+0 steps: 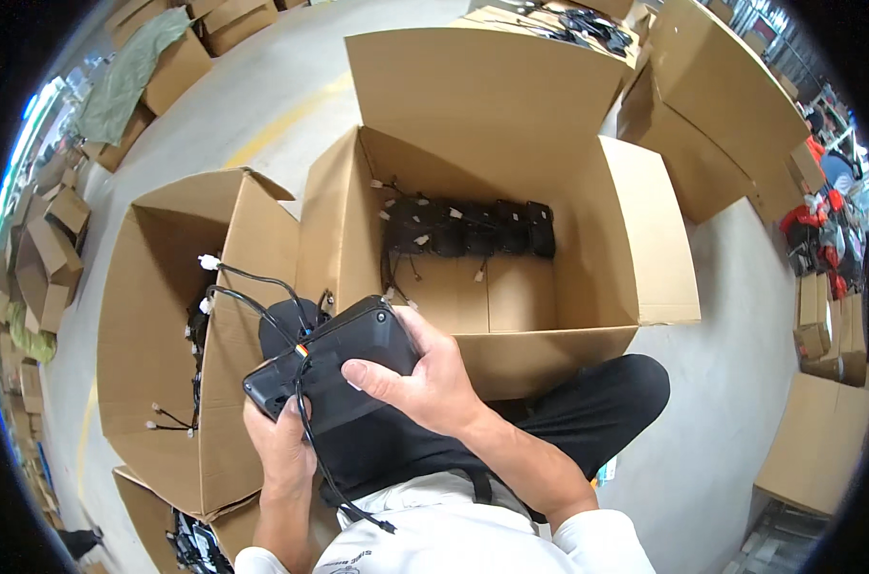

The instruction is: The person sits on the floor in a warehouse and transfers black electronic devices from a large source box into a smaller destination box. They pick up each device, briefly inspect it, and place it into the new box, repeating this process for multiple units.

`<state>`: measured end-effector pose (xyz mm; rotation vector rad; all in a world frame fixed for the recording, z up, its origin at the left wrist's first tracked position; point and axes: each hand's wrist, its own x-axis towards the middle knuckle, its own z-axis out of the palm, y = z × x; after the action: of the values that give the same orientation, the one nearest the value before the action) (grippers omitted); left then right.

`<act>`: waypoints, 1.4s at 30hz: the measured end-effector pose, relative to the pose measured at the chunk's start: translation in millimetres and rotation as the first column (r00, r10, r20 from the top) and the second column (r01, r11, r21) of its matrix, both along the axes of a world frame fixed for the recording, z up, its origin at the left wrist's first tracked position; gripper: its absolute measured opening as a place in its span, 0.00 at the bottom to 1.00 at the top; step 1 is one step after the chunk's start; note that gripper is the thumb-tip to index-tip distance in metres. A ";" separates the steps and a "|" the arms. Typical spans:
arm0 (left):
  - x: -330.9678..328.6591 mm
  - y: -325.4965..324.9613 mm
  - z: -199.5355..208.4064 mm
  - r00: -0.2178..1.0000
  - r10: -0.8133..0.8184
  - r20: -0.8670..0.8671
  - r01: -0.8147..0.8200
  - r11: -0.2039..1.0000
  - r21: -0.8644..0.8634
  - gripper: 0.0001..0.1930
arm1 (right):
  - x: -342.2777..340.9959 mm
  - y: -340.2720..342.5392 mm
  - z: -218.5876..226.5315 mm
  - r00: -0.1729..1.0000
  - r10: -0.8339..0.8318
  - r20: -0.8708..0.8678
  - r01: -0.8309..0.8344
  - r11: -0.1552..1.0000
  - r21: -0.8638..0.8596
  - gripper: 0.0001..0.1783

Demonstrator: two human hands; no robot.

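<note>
Above my lap I hold a flat black plastic housing, tilted, with corner screws and several black cables coming off its back. Two of the cables end in white connectors at the upper left; another cable hangs down over my white shirt. My left hand grips the lower left edge. My right hand is wrapped round the right end, its thumb lying on the back face. In front of me, a large open cardboard box contains a row of similar black cabled units.
A tall open carton at my left has more cabled parts inside. Below it is another box with black parts. Cables lie on a carton at the back. Further cartons stand at right on the grey floor.
</note>
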<state>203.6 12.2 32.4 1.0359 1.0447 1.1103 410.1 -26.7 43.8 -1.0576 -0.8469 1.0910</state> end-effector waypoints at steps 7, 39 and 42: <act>96.7 46.2 56.8 0.946 -0.252 0.205 0.227 0.964 0.138 0.47 | 23.0 5.0 -3.8 0.882 -0.334 -0.331 0.389 0.914 0.113 0.30; 453.7 50.0 -451.1 0.626 -0.718 0.305 0.698 0.342 -0.628 0.25 | 338.6 -80.0 -63.6 0.833 -0.187 0.520 0.446 0.783 -0.433 0.35; 460.0 24.8 -460.7 0.731 -0.678 0.077 0.572 0.547 -0.610 0.25 | 339.0 -84.7 -65.3 0.815 -0.116 0.567 0.416 0.799 -0.434 0.32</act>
<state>663.6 37.1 -428.3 0.8642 0.9363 0.0530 749.0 -111.4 -21.5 -1.9639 -0.7693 0.8064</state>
